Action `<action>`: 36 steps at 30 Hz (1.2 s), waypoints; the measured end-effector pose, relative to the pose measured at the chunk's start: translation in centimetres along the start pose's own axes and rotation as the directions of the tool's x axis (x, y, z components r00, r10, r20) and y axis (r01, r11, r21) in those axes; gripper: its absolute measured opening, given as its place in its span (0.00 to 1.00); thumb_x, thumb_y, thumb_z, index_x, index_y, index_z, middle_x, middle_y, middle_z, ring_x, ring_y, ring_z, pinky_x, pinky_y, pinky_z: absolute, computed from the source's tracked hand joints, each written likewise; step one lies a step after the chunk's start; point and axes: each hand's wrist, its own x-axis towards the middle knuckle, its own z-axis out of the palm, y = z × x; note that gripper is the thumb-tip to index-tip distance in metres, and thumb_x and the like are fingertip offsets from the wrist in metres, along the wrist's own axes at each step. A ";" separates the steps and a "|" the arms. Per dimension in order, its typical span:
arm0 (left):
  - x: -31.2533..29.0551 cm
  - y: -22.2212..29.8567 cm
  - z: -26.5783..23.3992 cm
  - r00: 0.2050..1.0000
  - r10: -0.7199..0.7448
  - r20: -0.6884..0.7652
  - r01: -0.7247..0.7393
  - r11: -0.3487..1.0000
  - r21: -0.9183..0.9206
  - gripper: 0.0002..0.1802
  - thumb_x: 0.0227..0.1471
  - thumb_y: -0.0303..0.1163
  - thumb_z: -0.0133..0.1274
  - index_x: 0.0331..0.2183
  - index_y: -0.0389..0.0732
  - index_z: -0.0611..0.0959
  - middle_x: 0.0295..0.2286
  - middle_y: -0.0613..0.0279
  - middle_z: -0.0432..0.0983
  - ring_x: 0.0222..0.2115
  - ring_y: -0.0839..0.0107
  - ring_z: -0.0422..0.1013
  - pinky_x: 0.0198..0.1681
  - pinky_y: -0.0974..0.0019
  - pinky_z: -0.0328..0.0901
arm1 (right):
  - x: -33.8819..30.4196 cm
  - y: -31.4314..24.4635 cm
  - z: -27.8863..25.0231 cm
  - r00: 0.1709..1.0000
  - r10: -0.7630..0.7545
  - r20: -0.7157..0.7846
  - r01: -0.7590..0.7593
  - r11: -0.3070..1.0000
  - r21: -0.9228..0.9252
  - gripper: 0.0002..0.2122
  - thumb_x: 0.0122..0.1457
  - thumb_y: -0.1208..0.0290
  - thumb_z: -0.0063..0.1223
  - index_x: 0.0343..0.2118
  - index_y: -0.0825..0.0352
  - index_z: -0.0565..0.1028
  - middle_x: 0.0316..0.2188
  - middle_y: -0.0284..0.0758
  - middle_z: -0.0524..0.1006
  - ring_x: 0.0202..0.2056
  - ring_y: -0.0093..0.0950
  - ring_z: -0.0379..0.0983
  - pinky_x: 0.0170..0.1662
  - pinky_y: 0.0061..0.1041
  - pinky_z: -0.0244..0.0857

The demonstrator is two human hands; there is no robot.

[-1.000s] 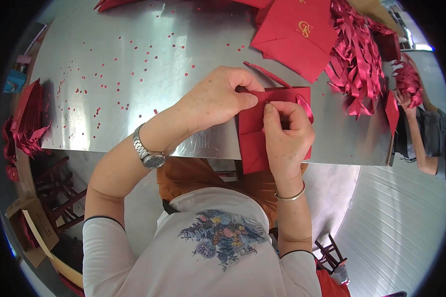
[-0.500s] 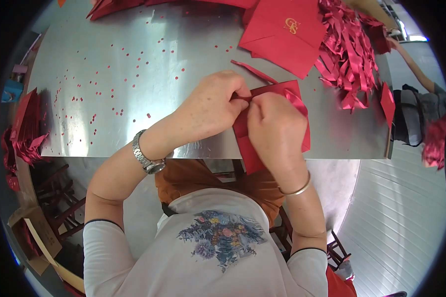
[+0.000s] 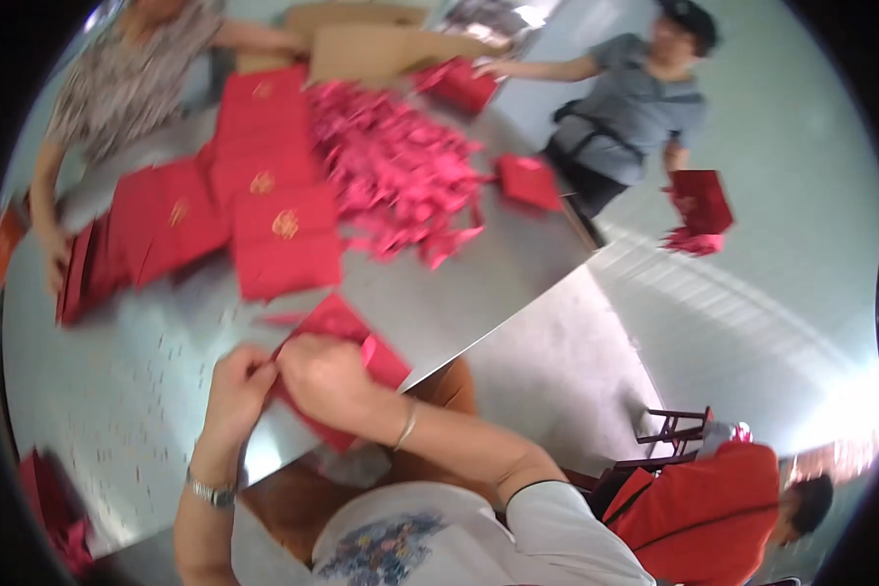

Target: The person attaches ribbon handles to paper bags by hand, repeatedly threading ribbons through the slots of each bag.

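Observation:
A red paper bag (image 3: 386, 356) lies near the table's front edge, partly covered by my hands. Both hands meet at its left side. My left hand (image 3: 236, 391) is closed in a pinch at the bag's edge, and my right hand (image 3: 322, 381) is curled over the bag with its fingers pressed together. A shiny pink-red ribbon (image 3: 369, 352) shows beside my right hand. Just beyond the bag lies a narrow red strip (image 3: 281, 318). Blur and my fingers hide exactly what is pinched between them.
Stacked red bags (image 3: 285, 259) and a heap of ribbons (image 3: 391, 176) cover the table's far side. Small red dots lie at left. One person (image 3: 132, 88) reaches across the table; another (image 3: 625, 107) stands at its far right corner. A person in red (image 3: 698, 513) is behind at right.
My view has swung up and to the right, bringing other people and the whole ribbon heap into sight. My hands stay closed together at the bag's left side.

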 end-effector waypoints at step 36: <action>2.4 4.3 -2.8 0.820 0.509 0.263 -0.560 0.618 0.551 0.03 0.43 0.23 0.54 0.26 0.37 0.79 0.30 0.58 0.72 0.36 0.54 0.69 0.38 0.55 0.66 | 1.7 -1.2 -4.6 0.952 -0.280 0.125 0.299 0.937 -0.178 0.23 0.44 0.71 0.60 0.46 0.68 0.73 0.17 0.29 0.68 0.19 0.26 0.68 0.23 0.26 0.62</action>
